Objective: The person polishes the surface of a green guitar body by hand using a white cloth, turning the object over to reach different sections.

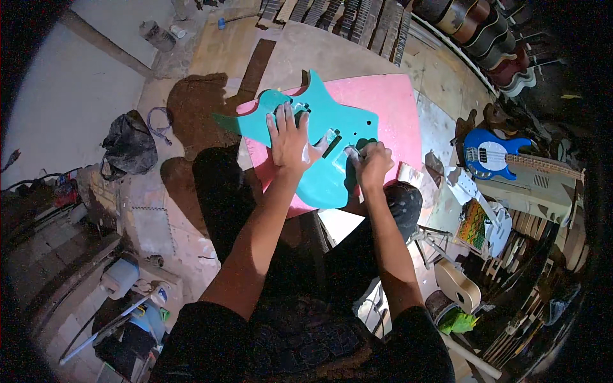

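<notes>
Look to the middle of the scene for the turquoise electric guitar body (325,177), lying on a pink board (401,102) with one horn (251,126) jutting past the left edge. See the left hand (290,140) spread flat on the face, gripping nothing; see the right hand (375,163) curled at the right side, with no telling about anything small pinched there. Expect a stiff, fairly heavy slab, probably smooth and slippery. Treat finish and horn tips as easily chipped. Best taken by the thick edges, left and right, clear of the dark slot (332,146) in the face.
</notes>
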Tool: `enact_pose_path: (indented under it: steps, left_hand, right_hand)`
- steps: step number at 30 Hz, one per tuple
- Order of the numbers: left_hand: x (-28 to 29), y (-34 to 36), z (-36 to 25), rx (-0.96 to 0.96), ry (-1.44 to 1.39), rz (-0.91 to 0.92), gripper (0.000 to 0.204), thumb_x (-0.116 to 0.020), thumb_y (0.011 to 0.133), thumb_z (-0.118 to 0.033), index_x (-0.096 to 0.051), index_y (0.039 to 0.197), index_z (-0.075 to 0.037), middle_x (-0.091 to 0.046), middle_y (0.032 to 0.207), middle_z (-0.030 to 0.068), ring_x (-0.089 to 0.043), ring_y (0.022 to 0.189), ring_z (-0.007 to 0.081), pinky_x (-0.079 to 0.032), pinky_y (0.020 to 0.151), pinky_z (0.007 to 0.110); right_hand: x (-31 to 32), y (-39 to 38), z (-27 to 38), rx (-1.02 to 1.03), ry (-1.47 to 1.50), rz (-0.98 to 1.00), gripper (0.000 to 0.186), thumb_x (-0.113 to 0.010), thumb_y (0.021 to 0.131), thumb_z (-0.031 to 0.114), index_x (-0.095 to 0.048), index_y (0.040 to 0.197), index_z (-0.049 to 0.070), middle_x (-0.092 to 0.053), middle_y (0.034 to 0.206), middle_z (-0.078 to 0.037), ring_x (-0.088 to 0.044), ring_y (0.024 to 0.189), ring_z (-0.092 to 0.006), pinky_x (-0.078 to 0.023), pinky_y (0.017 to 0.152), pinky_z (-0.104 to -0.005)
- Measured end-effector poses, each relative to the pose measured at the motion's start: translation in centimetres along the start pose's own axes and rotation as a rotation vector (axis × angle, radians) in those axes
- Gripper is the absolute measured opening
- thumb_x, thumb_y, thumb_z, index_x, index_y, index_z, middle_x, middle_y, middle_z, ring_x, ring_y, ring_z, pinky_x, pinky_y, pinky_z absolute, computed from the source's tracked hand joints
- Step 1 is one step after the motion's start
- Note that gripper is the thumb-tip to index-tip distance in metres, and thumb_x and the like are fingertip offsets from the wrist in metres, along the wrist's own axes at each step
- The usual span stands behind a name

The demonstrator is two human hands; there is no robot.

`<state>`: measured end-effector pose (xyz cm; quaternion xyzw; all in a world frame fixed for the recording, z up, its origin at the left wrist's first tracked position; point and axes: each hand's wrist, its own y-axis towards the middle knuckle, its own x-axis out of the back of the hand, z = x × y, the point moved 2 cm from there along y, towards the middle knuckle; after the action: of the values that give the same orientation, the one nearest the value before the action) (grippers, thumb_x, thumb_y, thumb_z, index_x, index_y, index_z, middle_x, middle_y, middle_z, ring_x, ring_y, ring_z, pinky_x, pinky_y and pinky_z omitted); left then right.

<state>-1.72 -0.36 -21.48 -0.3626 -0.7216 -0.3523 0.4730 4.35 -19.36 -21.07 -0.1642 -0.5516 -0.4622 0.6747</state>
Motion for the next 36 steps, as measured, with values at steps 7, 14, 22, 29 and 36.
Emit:
enact_pose_path:
  steps: [7,14,22,29,36]
  left_hand:
    - [-0.1,0.0,-0.4,0.000,-0.001,-0.006,0.076,-0.067,0.080,-0.063,-0.062,0.128,-0.004,-0.046,0.147,0.0289,-0.035,0.143,0.0416,-0.016,0.119,0.063]
    - [-0.1,0.1,-0.2,0.030,0.044,0.078,0.075,-0.058,0.084,-0.066,-0.060,0.133,-0.010,-0.041,0.152,0.0260,-0.030,0.146,0.0386,-0.009,0.122,0.060]
    - [-0.1,0.1,0.0,0.002,0.010,-0.010,0.076,-0.067,0.080,-0.063,-0.062,0.129,-0.005,-0.047,0.145,0.0287,-0.036,0.142,0.0420,-0.017,0.119,0.063]
    - [0.1,0.2,-0.7,0.002,0.025,0.019,0.076,-0.066,0.081,-0.063,-0.062,0.130,-0.005,-0.046,0.147,0.0282,-0.036,0.143,0.0413,-0.016,0.119,0.062]
    - [0.2,0.2,-0.8,-0.017,0.025,0.001,0.077,-0.068,0.079,-0.063,-0.062,0.128,-0.004,-0.049,0.144,0.0278,-0.037,0.141,0.0412,-0.018,0.118,0.063]
  right_hand:
    - [1.1,0.9,0.2,-0.056,-0.047,-0.002,0.034,-0.087,0.073,0.020,-0.056,0.078,0.009,-0.056,0.080,-0.008,-0.052,0.081,-0.0324,-0.037,0.072,-0.0464]
    - [3.4,-1.5,-0.6,-0.134,0.104,-0.105,0.026,-0.078,0.086,0.013,-0.057,0.090,-0.001,-0.054,0.079,-0.015,-0.052,0.070,-0.0313,-0.044,0.065,-0.0406]
    - [3.6,-1.7,0.9,-0.028,0.157,0.002,0.020,-0.067,0.083,-0.004,-0.063,0.102,0.002,-0.066,0.093,-0.019,-0.064,0.089,-0.0407,-0.052,0.075,-0.0431]
    - [1.9,-3.2,-0.2,-0.106,0.091,0.174,0.035,-0.066,0.081,0.002,-0.070,0.116,0.010,-0.066,0.103,-0.011,-0.060,0.094,-0.0329,-0.052,0.082,-0.0434]
    - [0.8,-2.8,0.2,-0.142,0.183,0.161,0.043,-0.060,0.080,-0.001,-0.069,0.121,0.010,-0.063,0.106,-0.013,-0.057,0.092,-0.0344,-0.049,0.080,-0.0427]
